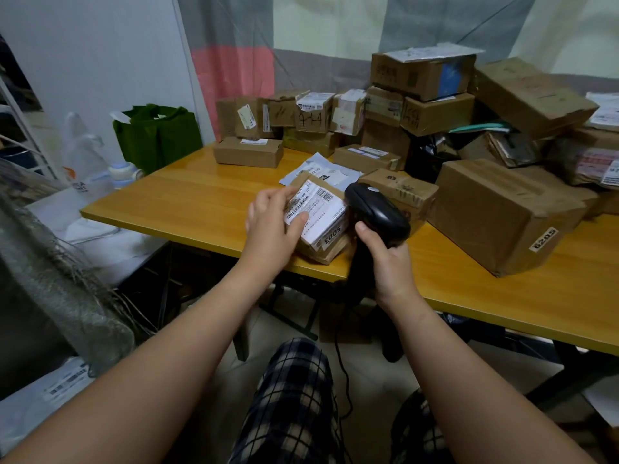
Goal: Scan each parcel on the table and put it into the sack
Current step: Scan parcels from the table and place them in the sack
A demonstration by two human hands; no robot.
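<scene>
Parcel (320, 217) tilted at the near edge of a wooden table (187, 192), left hand (273, 226) gripped its labelled side, thumb on the label, right hand (390, 262) wrapped around a black scanner (376, 212) just beside it, cardboard boxes (435, 105) piled behind.

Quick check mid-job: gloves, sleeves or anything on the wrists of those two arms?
No gloves, sleeves, watch or rings show: the left hand and right hand are bare, with no cloth anywhere up to the frame edge. Checked dark-and-pale trousers cover the lap.
</scene>
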